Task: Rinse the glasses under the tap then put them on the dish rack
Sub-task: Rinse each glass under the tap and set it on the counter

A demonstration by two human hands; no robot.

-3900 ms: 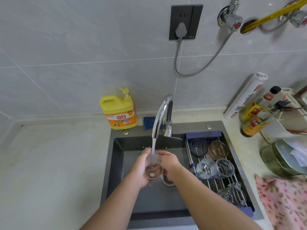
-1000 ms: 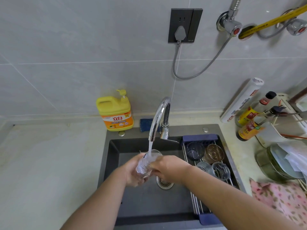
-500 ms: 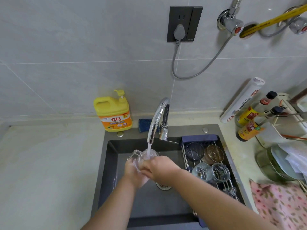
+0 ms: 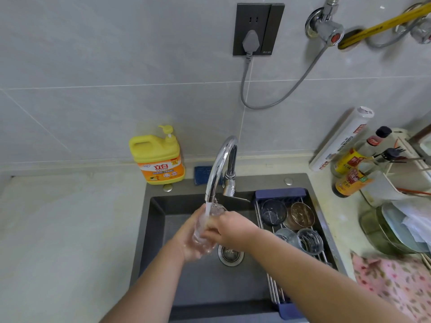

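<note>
Right hand (image 4: 229, 231) fingers curl round the glass (image 4: 215, 209) from the right side. Left hand (image 4: 190, 244) cups it from below and left, fingers wrapped round the lower part. Both hands grip the glass together, above the sink (image 4: 154, 229), just up-left of the drain (image 4: 229, 256).

The glass sits right under the tap (image 4: 221, 164) spout, and the water (image 4: 207, 209) stream runs onto it and over the fingers. It is clear and blurred by the flow; it looks tilted with its mouth up toward the spout, but the tilt is hard to tell.

Rack (image 4: 279, 193) spans the right side of the sink, beside the right forearm. At least four racked glasses (image 4: 272, 212) are in it, one brownish, the rest clear; the arm hides the lower part.

Soap bottle (image 4: 158, 157), yellow, stands on the counter behind the sink's left corner. Blue sponge (image 4: 201, 174) lies just behind the tap. Sauce bottles (image 4: 352, 180) and a white roll (image 4: 342, 138) are on the counter to the right, with a pink cloth (image 4: 396, 283) nearer. Outlet (image 4: 257, 29) with a plug is on the tiled wall above.
</note>
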